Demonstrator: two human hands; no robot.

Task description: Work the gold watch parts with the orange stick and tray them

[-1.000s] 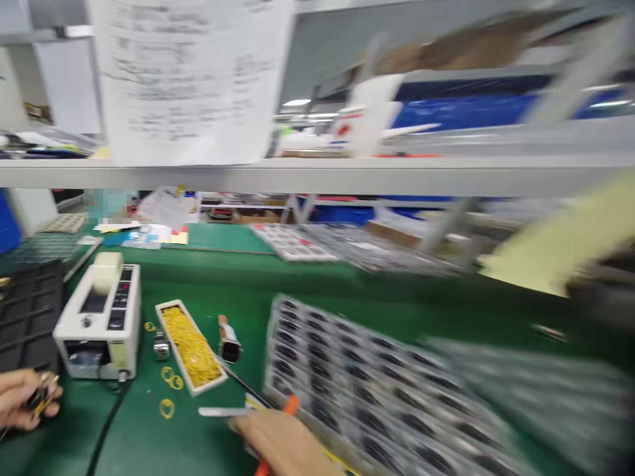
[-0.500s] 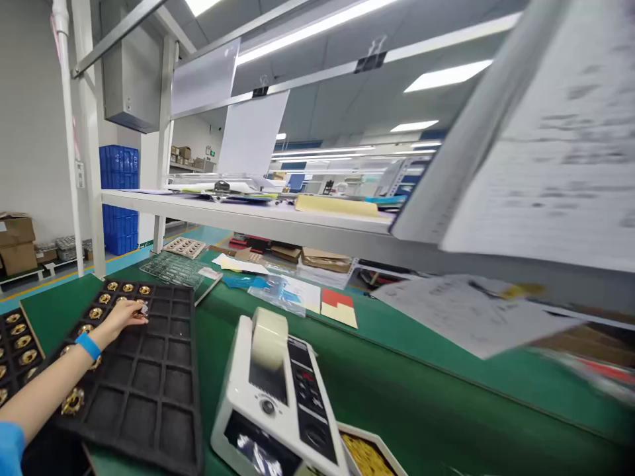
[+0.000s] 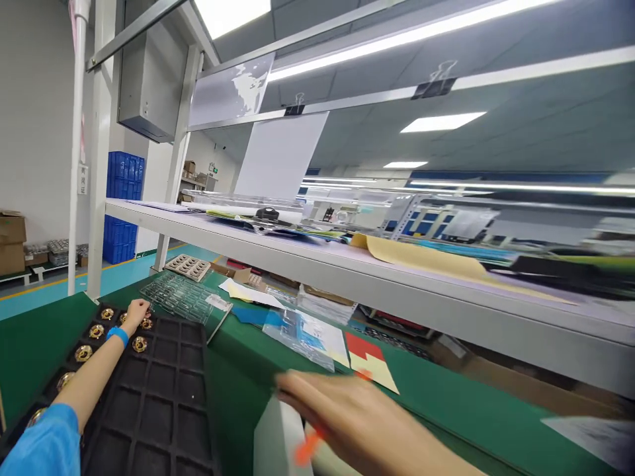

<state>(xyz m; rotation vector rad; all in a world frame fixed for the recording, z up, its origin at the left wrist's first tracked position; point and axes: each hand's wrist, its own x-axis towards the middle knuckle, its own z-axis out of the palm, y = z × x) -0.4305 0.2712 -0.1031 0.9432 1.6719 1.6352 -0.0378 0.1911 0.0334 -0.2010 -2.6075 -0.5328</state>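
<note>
My left hand [image 3: 135,316] reaches over the far end of a black compartment tray [image 3: 159,383]. Its fingers are pinched together just above a gold ring-shaped part [image 3: 147,324]; what they hold, if anything, is hidden. Another gold ring part [image 3: 140,344] sits in a cell nearer me, and several more fill the left-hand columns. Blurred by motion, my right hand [image 3: 337,403] passes over the white tape dispenser [image 3: 280,433] and covers most of it. Something orange [image 3: 308,448] shows beside that hand, too smeared to name.
A white shelf [image 3: 347,281] spans the back of the green bench, carrying papers and a yellow sheet [image 3: 421,254]. Beneath it lie a clear plastic tray [image 3: 178,296], plastic bags [image 3: 302,334] and a red and cream card [image 3: 370,357]. Blue crates [image 3: 124,205] stand behind.
My left hand has moved toward the tray's far edge; a gold part now shows in a cell nearer me. My right hand has come into view over the tape dispenser. The view has shifted.
</note>
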